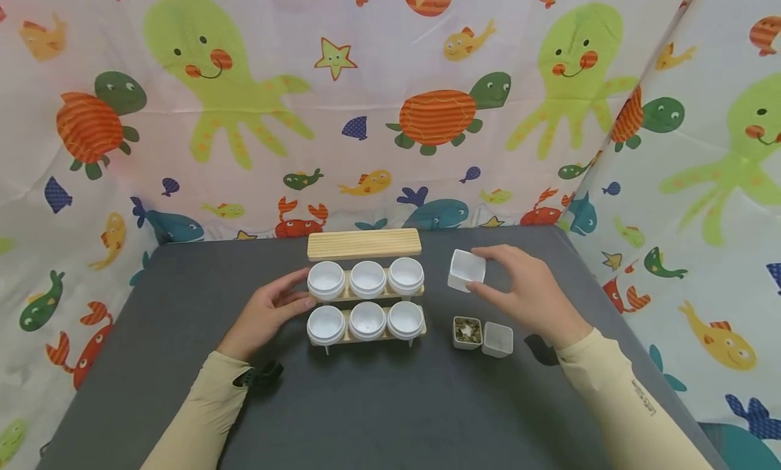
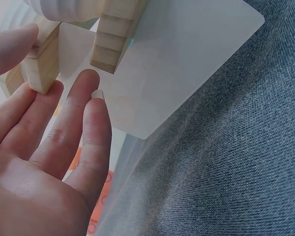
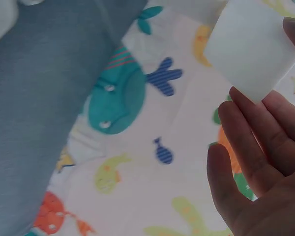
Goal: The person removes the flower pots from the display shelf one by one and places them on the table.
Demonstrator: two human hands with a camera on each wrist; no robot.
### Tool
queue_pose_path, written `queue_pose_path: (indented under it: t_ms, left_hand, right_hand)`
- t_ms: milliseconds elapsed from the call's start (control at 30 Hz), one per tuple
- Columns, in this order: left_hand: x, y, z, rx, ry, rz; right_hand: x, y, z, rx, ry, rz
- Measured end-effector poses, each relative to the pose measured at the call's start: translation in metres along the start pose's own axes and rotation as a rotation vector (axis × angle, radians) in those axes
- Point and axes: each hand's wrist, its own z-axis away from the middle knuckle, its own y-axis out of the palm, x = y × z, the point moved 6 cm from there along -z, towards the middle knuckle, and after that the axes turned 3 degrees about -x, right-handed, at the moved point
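Note:
On the left, my left hand (image 1: 268, 314) holds the left end of the rear wooden rack (image 1: 417, 291), which carries a row of white round cups (image 1: 367, 279). In the left wrist view, the thumb and fingertips pinch the rack's wooden end (image 2: 45, 73), the other fingers fairly straight. A front wooden rack (image 1: 348, 336) bears a similar row of cups (image 1: 367, 321). To the right, my right hand (image 1: 527, 287) pinches a small white square cup (image 1: 466, 269) between thumb and fingers, its opening tilted towards the head camera. Below it stand two more square containers, one with dry brownish-green flakes (image 1: 468, 329) inside, the other a translucent white container (image 1: 497, 340).
Behind the racks stands a pale wooden board (image 1: 364, 244). A dark object (image 1: 540, 350) lies partly under the right wrist. The dark grey table (image 1: 390, 409) meets a sea-animal print curtain (image 1: 360, 158) at the back and sides.

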Motion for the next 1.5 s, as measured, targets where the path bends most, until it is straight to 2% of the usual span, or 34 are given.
queue_pose_path:
  t_ms: [200,600,900,1033,1233,1400,1500]
  left_hand:
    - [0.002,0.0,-0.001,0.005,0.006,-0.001]
    - [0.001,0.0,0.0,0.01,0.019,0.016]
    - [0.002,0.001,0.0,0.018,0.016,0.021]
    - [0.001,0.0,0.0,0.013,0.017,0.01]
    - [0.0,0.0,0.001,0.007,0.012,-0.012]
    - [0.0,0.001,0.001,0.004,0.007,-0.019]
    - [0.0,0.001,0.001,0.002,0.0,-0.02]
  right_hand:
    - [-0.028,0.003,0.025,-0.036,0.054,-0.008]
    - [-0.073,0.004,0.1,-0.102,0.229,0.061]
    - [-0.098,0.015,0.145,-0.082,0.365,0.078]
    - [-0.103,0.024,0.154,-0.089,0.377,0.069]
    - [-0.104,0.037,0.154,-0.062,0.368,0.061]
    - [-0.102,0.04,0.152,-0.091,0.328,0.066]
    - [-0.103,0.041,0.152,-0.075,0.336,0.076]
